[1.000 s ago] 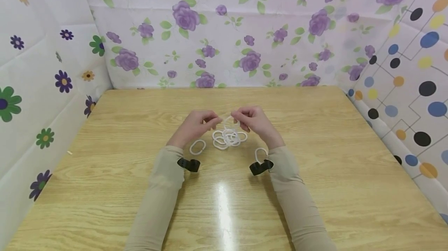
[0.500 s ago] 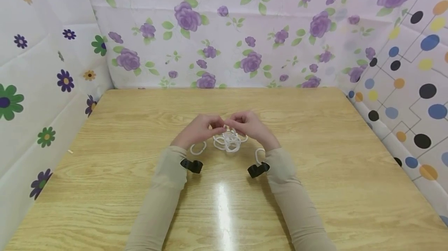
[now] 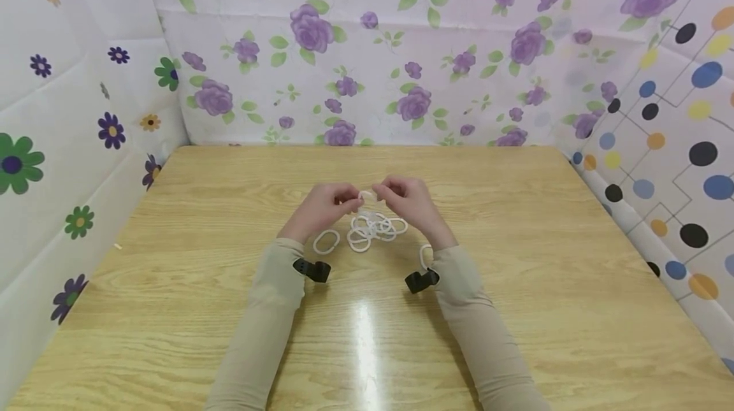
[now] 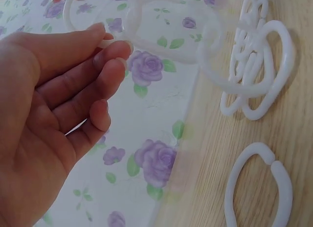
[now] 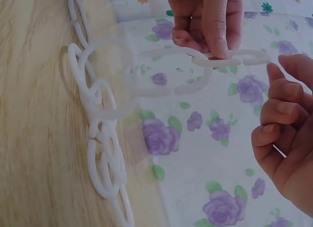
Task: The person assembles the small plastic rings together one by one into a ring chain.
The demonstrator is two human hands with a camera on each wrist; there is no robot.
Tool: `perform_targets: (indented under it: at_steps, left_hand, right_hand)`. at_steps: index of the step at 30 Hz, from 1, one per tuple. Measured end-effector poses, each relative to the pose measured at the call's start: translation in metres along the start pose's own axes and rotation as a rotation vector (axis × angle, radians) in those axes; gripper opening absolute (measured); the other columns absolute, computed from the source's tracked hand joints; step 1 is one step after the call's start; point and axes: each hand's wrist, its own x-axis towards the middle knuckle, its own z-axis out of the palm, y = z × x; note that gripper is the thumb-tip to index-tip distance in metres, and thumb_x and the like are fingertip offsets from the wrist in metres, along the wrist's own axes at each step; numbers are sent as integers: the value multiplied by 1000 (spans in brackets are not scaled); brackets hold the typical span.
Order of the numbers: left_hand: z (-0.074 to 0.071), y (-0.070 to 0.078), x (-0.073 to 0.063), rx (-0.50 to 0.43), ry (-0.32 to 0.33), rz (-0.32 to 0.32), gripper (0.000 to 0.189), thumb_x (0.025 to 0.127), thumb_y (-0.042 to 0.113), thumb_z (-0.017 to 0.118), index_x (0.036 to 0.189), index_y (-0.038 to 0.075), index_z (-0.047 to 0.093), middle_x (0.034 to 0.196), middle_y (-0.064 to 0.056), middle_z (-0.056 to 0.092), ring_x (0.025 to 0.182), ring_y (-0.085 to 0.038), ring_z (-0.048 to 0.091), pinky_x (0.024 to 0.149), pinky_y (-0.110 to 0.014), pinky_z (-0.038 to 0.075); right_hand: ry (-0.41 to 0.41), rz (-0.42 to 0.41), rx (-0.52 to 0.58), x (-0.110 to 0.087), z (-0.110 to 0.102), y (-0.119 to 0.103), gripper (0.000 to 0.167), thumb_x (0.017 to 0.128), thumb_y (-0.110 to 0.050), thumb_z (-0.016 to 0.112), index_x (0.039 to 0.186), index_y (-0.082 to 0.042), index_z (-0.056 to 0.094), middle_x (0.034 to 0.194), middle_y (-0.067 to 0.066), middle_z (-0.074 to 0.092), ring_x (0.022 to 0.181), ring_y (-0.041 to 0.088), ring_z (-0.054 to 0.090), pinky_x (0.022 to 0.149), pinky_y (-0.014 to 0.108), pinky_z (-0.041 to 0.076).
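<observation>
My left hand [image 3: 325, 208] pinches a white plastic oval link [image 5: 257, 61] between thumb and fingers, lifted above the table. This link is the top of a chain; a second link [image 5: 168, 50] hangs from it, and more run down to the pile of joined links [image 3: 375, 226] between the hands. My right hand [image 5: 293, 122] faces the far end of the held link, its thumb and index fingertips spread right at the link's tip, other fingers loosely bent. A loose link [image 4: 234, 188] with a small gap in its ring lies beside my left wrist.
Another white link [image 3: 423, 257] lies partly hidden by my right wrist and its black camera [image 3: 421, 280]. A tiny pale piece [image 3: 117, 246] sits at the left edge of the wooden table [image 3: 189, 283]. Patterned cloth walls [image 3: 367, 79] stand behind and at both sides.
My hands came together over the pile, then drew slightly apart. The top link, earlier by the right fingers, is now in the left hand. The piled links have shifted a little.
</observation>
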Motion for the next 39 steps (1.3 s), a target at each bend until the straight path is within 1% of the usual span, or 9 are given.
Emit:
perform_targets:
  at_steps: [3, 7, 12, 17, 22, 24, 30, 35, 39]
  left_hand:
    - [-1, -1, 0, -11, 24, -9, 16, 96, 20, 62, 98, 7, 71, 86, -7, 71, 76, -19, 61, 70, -29, 49]
    - [-3, -2, 0, -17, 47, -17, 15, 95, 21, 62, 97, 8, 70, 85, -9, 70, 75, -21, 61, 67, -30, 48]
    - [-6, 0, -2, -6, 74, -10, 16, 96, 22, 61, 99, 9, 70, 87, -8, 70, 75, -18, 60, 68, -29, 48]
    - [-9, 1, -4, -12, 138, 10, 15, 95, 20, 63, 97, 8, 70, 88, -8, 72, 73, -17, 59, 66, -28, 47]
    - [-14, 3, -5, -1, 215, 37, 16, 96, 21, 62, 95, 7, 70, 86, -8, 72, 73, -17, 58, 67, -27, 46]
    - [-15, 4, -5, -1, 245, 42, 16, 96, 21, 62, 94, 7, 69, 85, -9, 72, 73, -17, 59, 67, -27, 45]
    - [-19, 7, -4, -41, 317, 38, 15, 95, 21, 63, 95, 7, 69, 84, -9, 72, 71, -16, 59, 64, -25, 43]
    - [-21, 11, -5, -51, 347, 60, 16, 95, 21, 64, 97, 6, 69, 83, -9, 73, 71, -16, 59, 64, -24, 42]
    - [-22, 13, -5, -56, 369, 72, 16, 94, 21, 65, 97, 5, 69, 82, -9, 73, 70, -16, 58, 64, -26, 43]
  right_hand:
    - [26, -50, 15, -2, 1, -5, 28, 97, -28, 60, 77, -8, 65, 53, -3, 44, 49, 8, 37, 48, 22, 32]
    - [-8, -129, -7, -6, 6, -18, 26, 96, -21, 60, 75, -6, 64, 54, -2, 45, 50, 7, 37, 51, 22, 33]
    - [-100, -254, -44, -6, 16, -18, 25, 96, -15, 61, 75, -3, 64, 58, -2, 45, 52, 7, 34, 53, 22, 30]
    - [-237, -309, -106, -5, 22, -17, 21, 96, -13, 60, 77, -5, 65, 61, -4, 48, 54, 6, 37, 56, 21, 33]
    - [-446, -320, -239, -5, 29, -23, 21, 97, -18, 58, 78, -11, 63, 64, -8, 48, 56, 2, 41, 58, 18, 37]
    - [-529, -322, -273, -5, 34, -25, 21, 98, -20, 57, 81, -10, 64, 65, -8, 50, 56, 1, 43, 58, 18, 38]
    - [-705, -315, -339, -7, 56, -27, 16, 98, -20, 56, 104, -9, 65, 71, -6, 55, 60, 0, 45, 60, 16, 40]
    - [-801, -235, -413, -12, 69, -20, 40, 97, -16, 55, 135, -5, 49, 67, -6, 47, 58, 3, 41, 58, 17, 35]
    - [-861, -175, -465, -16, 74, -16, 52, 98, -19, 55, 145, -6, 38, 65, -7, 44, 56, 4, 40, 58, 19, 35]
